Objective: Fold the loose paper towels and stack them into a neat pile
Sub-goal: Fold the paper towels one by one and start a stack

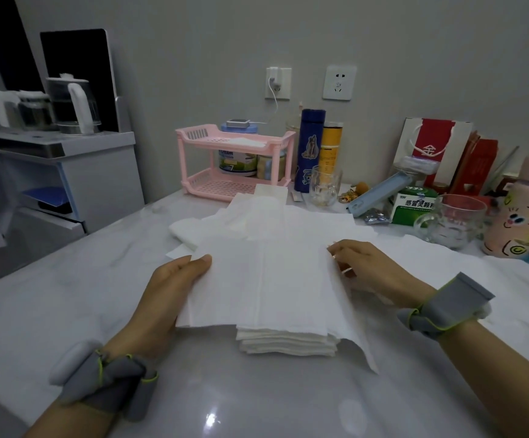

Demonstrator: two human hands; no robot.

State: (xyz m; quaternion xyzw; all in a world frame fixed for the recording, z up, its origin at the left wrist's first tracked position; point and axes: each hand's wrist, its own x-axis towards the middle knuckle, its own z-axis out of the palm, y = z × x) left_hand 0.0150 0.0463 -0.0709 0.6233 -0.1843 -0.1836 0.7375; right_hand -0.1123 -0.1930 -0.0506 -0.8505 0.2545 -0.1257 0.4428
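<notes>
A white paper towel [266,279] is held above a pile of folded towels [288,341] near the table's front. My left hand [168,286] grips the towel's left edge, thumb on top. My right hand [367,263] pinches its right edge, and a flap of the towel hangs down past the pile on the right. Several loose white towels [272,216] lie spread behind it, and more loose towels [446,257] lie flat to the right.
On the marble table [67,295], a pink two-tier rack [234,162], a blue flask [309,150], glass mugs [452,221], a green medicine box [414,205] and a pink bottle [528,200] crowd the back. Kettles stand on a white cabinet [76,172] at left.
</notes>
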